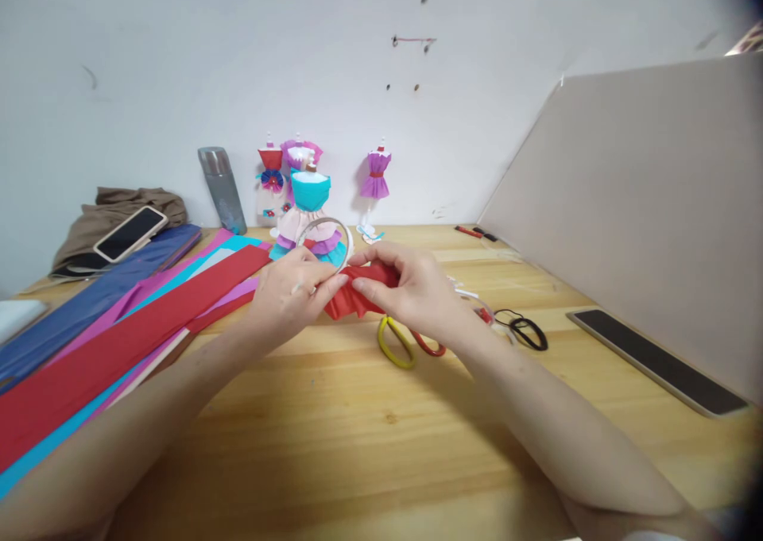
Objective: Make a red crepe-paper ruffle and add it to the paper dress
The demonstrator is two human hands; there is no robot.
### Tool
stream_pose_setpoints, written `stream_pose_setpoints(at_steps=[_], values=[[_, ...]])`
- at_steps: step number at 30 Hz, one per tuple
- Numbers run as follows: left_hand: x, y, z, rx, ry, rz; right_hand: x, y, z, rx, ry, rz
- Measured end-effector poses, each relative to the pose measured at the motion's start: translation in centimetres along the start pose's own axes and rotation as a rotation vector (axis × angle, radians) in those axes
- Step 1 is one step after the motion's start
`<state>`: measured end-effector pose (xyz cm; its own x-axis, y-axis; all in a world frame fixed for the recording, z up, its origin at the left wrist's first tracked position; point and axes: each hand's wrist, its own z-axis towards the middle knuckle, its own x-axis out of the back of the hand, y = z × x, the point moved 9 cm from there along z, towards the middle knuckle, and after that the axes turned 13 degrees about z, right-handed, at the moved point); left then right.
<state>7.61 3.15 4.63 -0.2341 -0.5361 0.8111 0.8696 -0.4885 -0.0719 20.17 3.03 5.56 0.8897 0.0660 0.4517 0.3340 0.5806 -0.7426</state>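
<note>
A gathered piece of red crepe paper (346, 301) is stretched between my two hands above the table. My left hand (286, 287), with a ring on one finger, pinches its left end between thumb and fingers. On the other side, my right hand (417, 283) grips the paper with thumb and forefinger, close to the left thumb. A pale ring like a roll of tape (350, 245) shows just behind my left fingers; whether that hand holds it I cannot tell. Below my right hand lie scissors with one yellow handle (393, 354) and one red, their blades hidden.
Small dress forms in paper dresses, one turquoise (311, 191) and one purple (377, 177), stand at the wall. Long crepe strips (149, 318) cover the left side, near a phone (131, 233) and a grey bottle (222, 191). Right: black cord (533, 334), dark flat panel (656, 362).
</note>
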Motion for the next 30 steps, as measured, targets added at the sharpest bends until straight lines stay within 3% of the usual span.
stream_pose_setpoints(at_steps=[5, 9, 20, 30], values=[[0.4, 0.3, 0.0, -0.031, 0.057, -0.074, 0.2, -1.2, -0.6, 0.121, 0.051, -0.306], [0.4, 0.2, 0.0, -0.02, 0.05, -0.102, -0.1, -1.7, -0.8, 0.173, 0.019, -0.376], [0.3, -0.2, 0.1, 0.016, 0.023, -0.143, 1.1, -0.8, -0.2, 0.065, 0.065, -0.268], [-0.2, -0.9, 0.2, 0.01, -0.042, -0.145, 1.7, -0.1, 0.1, -0.135, -0.161, 0.123]])
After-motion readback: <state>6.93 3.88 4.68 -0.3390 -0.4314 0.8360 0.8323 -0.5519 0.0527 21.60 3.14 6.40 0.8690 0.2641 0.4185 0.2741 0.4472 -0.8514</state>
